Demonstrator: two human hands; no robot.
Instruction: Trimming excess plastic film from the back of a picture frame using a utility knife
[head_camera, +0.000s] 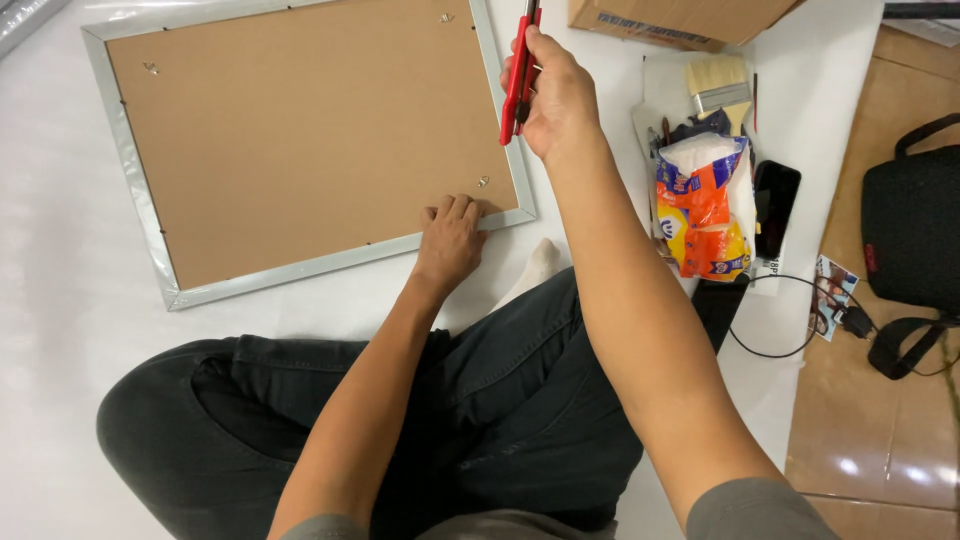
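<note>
So, from the head view, the right hand (556, 95) is seen closed around a red-handled tool (519, 75), looks like pliers or a cutter, can't really be told which. The fingers are wrapped tight on the handles, and the tool is held upright just above the right edge of the picture frame (140, 205). The frame is laid face down on the white sheet (60, 330), silver border all round, brown backing board (300, 140) showing, with small metal tabs visible near the corners.

The left hand (450, 240) is pressed down on the frame's lower right corner, fingers curled together and tips resting on the backing board right beside one tab (483, 182).

Off to the right, a paintbrush (720, 85), an orange and blue bag (703, 210) and a dark phone (775, 205) are lying on the sheet, well apart from both hands.
</note>
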